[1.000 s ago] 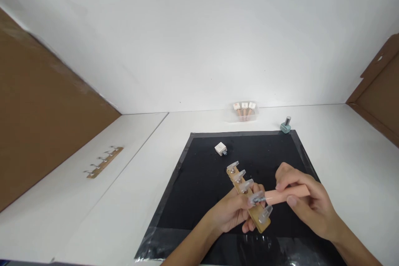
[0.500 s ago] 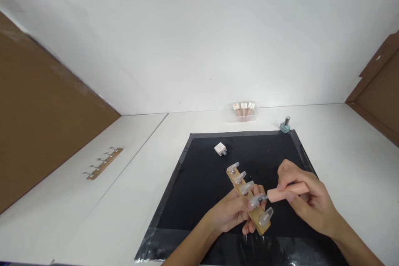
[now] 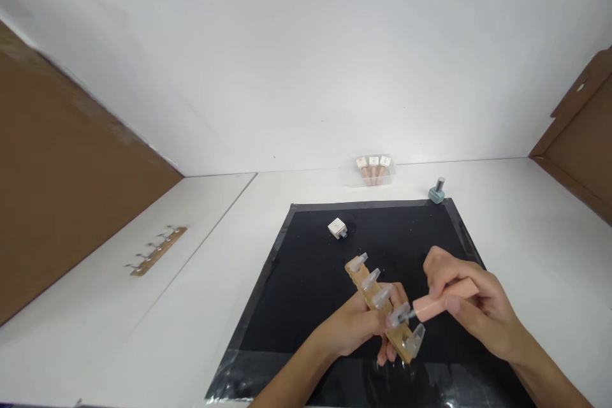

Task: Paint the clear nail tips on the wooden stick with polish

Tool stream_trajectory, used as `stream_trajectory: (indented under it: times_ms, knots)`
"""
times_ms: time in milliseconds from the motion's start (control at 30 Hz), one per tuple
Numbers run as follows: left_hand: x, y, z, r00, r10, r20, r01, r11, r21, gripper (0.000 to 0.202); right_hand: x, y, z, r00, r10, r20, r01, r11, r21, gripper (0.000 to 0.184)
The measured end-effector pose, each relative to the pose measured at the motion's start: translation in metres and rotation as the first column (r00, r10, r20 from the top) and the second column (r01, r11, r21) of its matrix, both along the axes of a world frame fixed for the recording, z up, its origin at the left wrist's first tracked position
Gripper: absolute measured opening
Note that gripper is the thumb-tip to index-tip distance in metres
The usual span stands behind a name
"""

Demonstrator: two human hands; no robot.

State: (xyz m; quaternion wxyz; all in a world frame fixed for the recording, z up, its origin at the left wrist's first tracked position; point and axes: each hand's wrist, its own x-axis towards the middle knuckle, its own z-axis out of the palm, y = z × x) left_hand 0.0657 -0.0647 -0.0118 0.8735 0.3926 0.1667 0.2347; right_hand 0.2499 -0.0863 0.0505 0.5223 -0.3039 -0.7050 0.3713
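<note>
My left hand [image 3: 356, 325] is closed around the lower half of a narrow wooden nail tip stand [image 3: 356, 275], which bears several translucent false nails [image 3: 382, 296]. The stand slants down to the right above a black mat. In my right hand [image 3: 482, 306] is a nail polish brush with a peach handle [image 3: 433, 306], gripped between thumb and fingers. Its brush end touches the false nail second from the near end, by my left thumb. On the mat beyond the stand lies an open-looking square nail polish bottle [image 3: 338, 228] with a white label.
The black mat [image 3: 287, 306] lies on a white table. Behind it stand a clear box [image 3: 351, 177] with three peach-handled bottles and a grey-green bottle [image 3: 437, 192]. Another stand with nail tips [image 3: 160, 251] lies at left. Brown cardboard panels [image 3: 71, 191] flank the table.
The stand has turned slightly in my left hand, its near end shifting right. The peach handle has tilted more steeply, its brush end moving a little lower and right on the same false nail.
</note>
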Motion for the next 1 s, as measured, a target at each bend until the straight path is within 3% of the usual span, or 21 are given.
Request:
stream_trajectory:
  times_ms: [67,233,400,567,700,867,1000]
  knots:
    - [0.0,-0.001,0.0,1.0,0.013,-0.013,-0.013,1.0,0.011,0.038,-0.001,0.001,0.001,0.999,0.018,0.032,-0.018,1.0,-0.003,0.023]
    - [0.0,0.0,-0.001,1.0,0.028,-0.01,-0.028,0.999,0.027,0.035,0.001,0.003,0.0,0.996,-0.079,0.028,0.079,0.997,-0.016,0.022]
    - [0.001,0.0,0.003,0.999,0.034,-0.037,-0.031,0.998,0.055,0.039,0.004,0.003,-0.001,0.999,0.039,0.036,-0.038,0.999,-0.028,0.023]
    - [0.0,0.0,0.005,0.997,0.041,-0.064,-0.035,0.995,0.097,0.038,0.003,0.005,0.0,0.997,-0.068,0.047,0.069,0.997,-0.017,0.023]
    - [0.0,0.001,0.006,0.998,0.027,-0.065,-0.019,0.993,0.115,0.04,0.003,0.005,0.0,0.998,0.028,0.057,-0.029,1.0,0.01,0.023]
    - [0.0,0.0,0.008,0.993,0.071,-0.099,-0.059,0.991,0.122,0.041,0.005,0.005,-0.002,0.992,-0.079,0.095,0.076,0.997,0.03,0.016]
    - [0.0,0.001,0.01,0.994,0.063,-0.094,-0.048,0.987,0.152,0.043,0.005,0.004,-0.002,0.998,0.004,0.064,-0.005,1.0,0.018,0.018]
